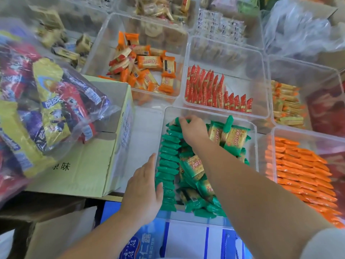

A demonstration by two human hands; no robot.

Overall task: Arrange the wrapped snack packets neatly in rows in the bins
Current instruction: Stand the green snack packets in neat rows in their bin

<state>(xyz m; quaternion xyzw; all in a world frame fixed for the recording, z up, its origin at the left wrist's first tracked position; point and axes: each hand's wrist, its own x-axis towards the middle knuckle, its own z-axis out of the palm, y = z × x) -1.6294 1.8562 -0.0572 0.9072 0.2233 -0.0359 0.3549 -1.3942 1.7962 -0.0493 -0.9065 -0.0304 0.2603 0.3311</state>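
Observation:
A clear bin in front of me holds green wrapped snack packets. A tidy row of green packets stands on edge along its left wall, and loose green packets lie heaped in the middle and right. My right hand reaches to the far end of the row and its fingers pinch a green packet there. My left hand lies flat with straight fingers against the bin's left wall, beside the near part of the row.
Other clear bins hold red packets in rows, loose orange packets and orange rows. A cardboard box with a big plastic bag of snacks sits left. A blue-and-white carton lies below.

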